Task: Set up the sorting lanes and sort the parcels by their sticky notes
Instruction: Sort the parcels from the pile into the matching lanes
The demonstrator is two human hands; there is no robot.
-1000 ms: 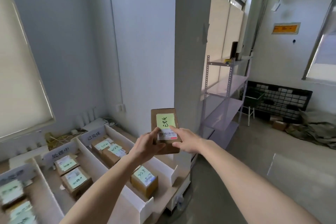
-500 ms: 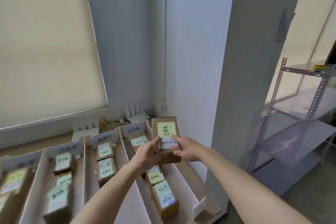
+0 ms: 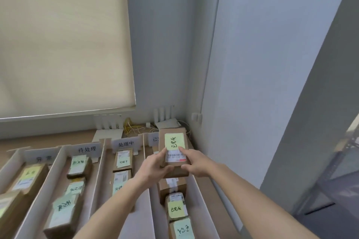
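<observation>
Both hands, left hand and right hand, grip a brown parcel above the rightmost lane. Its green sticky note reads 已完成, above a barcode label. Lane signs read 待处理 and 处理中.

Pale grey-blue walls meeting in a corner, a cream roller blind drawn over the window at left, a wide pillar at right, yellow cables and white routers tangled below the sill.
</observation>
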